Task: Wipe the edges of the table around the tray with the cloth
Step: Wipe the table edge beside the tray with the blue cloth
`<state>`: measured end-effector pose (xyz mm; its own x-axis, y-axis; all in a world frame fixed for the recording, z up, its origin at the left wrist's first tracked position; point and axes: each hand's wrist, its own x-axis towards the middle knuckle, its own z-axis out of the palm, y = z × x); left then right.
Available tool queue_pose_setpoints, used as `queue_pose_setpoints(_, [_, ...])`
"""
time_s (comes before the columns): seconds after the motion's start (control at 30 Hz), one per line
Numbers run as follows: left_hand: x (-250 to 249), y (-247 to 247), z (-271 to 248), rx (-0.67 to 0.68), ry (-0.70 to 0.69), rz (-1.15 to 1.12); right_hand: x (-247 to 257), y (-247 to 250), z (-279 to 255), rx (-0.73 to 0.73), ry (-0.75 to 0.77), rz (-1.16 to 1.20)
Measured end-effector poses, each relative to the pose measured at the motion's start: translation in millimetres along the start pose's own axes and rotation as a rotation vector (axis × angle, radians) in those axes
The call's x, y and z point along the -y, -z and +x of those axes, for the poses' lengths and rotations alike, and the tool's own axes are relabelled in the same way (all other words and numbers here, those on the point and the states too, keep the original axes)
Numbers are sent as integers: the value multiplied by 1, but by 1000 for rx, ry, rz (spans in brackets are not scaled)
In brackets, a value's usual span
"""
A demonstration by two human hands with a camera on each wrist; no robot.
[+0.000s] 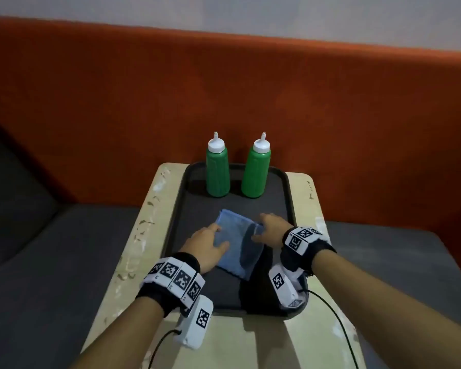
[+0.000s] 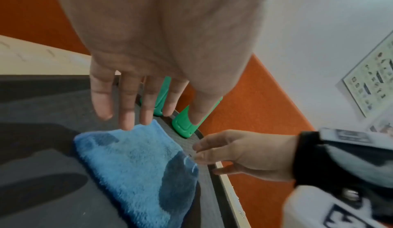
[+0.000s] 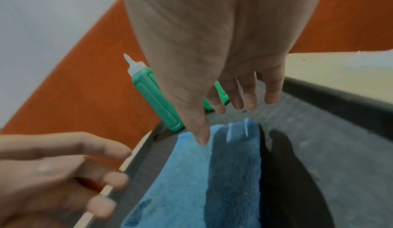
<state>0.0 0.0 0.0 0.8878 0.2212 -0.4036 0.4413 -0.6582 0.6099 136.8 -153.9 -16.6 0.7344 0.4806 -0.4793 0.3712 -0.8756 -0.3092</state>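
A folded blue cloth (image 1: 234,246) lies in the middle of the black tray (image 1: 176,209), which covers most of the small beige table (image 1: 144,222). My left hand (image 1: 213,238) is over the cloth's left edge with its fingers straight and spread (image 2: 127,114). My right hand (image 1: 261,227) is at the cloth's right corner, fingers loosely extended (image 3: 244,97) and thumb over the cloth (image 3: 187,172). Neither hand grips the cloth (image 2: 136,164). Whether the fingertips touch it, I cannot tell.
Two green squeeze bottles (image 1: 218,171) (image 1: 256,174) with white caps stand at the tray's far end. Narrow bare strips of table with pale marks run left, right and in front of the tray. An orange backrest (image 1: 117,102) rises behind, and grey seats flank the table.
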Motion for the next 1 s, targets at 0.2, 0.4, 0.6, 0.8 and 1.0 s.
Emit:
queue_pose_setpoints(0.2, [30,-17,9,-15,51,-43,20,-21,40,-45,-39,-134])
queue_pose_setpoints(0.4, [40,-17,20,-51,39,-36,23,-14,52,3,-4,-161])
queue_pose_setpoints(0.6, [30,-3,18,-59,40,-36,26,8,26,13,100,73])
queue_pose_setpoints(0.8, [-9,20,9,-69,5,-11,30,57,-37,-108,221,165])
queue_pose_setpoints(1.0, [-66,16,14,-25,-61,28,-8,126,-100,-201,230,257])
